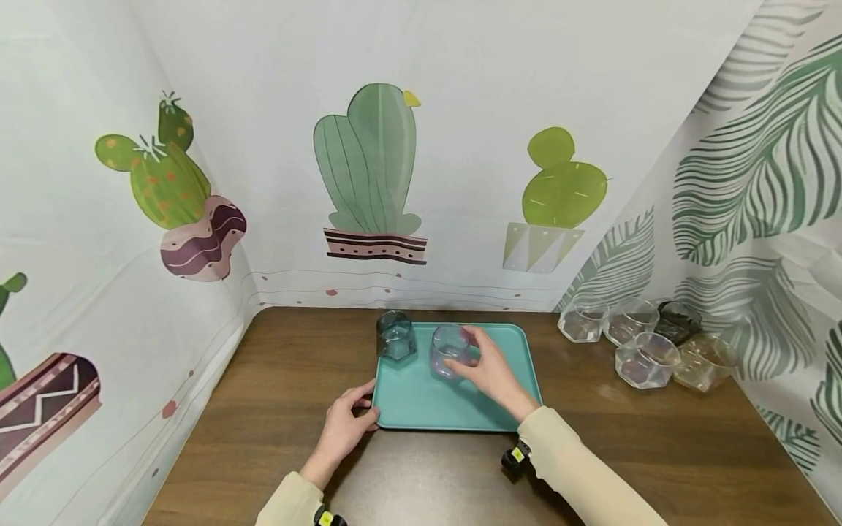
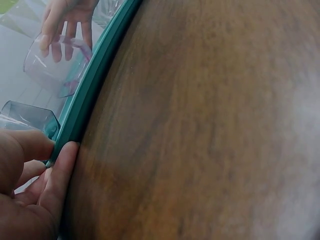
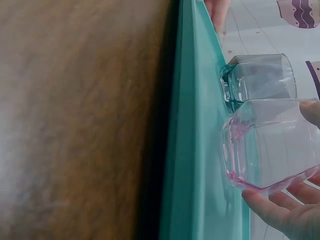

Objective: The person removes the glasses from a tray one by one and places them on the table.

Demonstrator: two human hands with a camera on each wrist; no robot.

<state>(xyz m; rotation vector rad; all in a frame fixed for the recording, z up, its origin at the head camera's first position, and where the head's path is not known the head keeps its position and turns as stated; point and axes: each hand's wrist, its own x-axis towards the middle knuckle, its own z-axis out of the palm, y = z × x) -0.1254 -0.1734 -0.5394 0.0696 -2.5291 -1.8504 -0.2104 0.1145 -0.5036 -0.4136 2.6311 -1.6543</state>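
A teal rectangular tray (image 1: 421, 409) lies on the wooden table. My left hand (image 1: 345, 424) pinches its rim near the front left corner; in the left wrist view the fingers (image 2: 62, 165) bend around that edge. My right hand (image 1: 490, 369) grips a clear pinkish-purple faceted glass (image 1: 450, 351) between thumb and fingers, above the tray's middle. The right wrist view shows this glass (image 3: 270, 145) upright with its base close to the tray; I cannot tell whether they touch. A smoky blue-grey glass (image 1: 396, 337) stands at the tray's back left corner.
At the table's right back stand several more glasses: clear ones (image 1: 647, 359), a dark one (image 1: 679, 321) and an amber one (image 1: 705, 363). A cactus-printed cloth (image 1: 460, 146) hangs behind the table (image 1: 263, 409) and along its sides.
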